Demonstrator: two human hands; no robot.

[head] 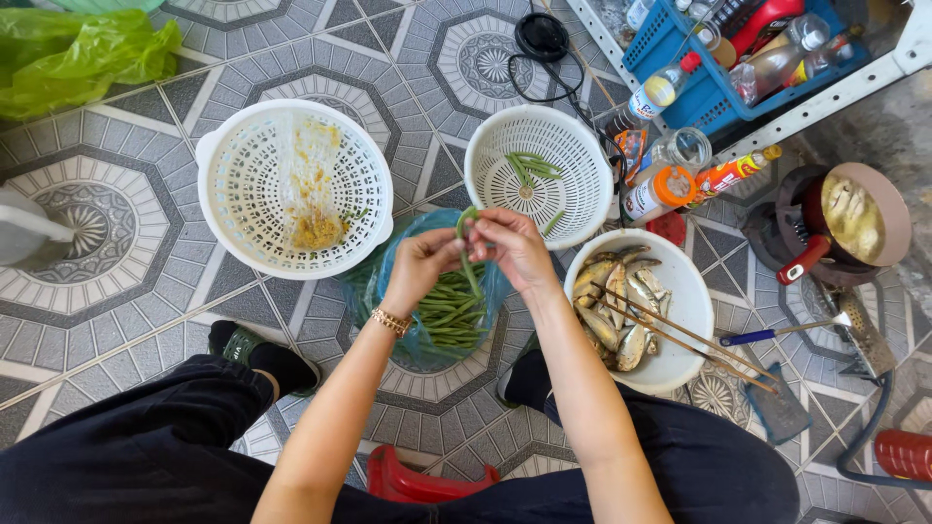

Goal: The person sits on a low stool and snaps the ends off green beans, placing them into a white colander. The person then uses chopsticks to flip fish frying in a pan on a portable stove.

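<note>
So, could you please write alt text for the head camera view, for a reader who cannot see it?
Seen from above, a seated person's left hand and right hand hold one green bean over a blue bag of beans. Two white colanders and a bowl of small fish stand on the patterned tile floor.
</note>
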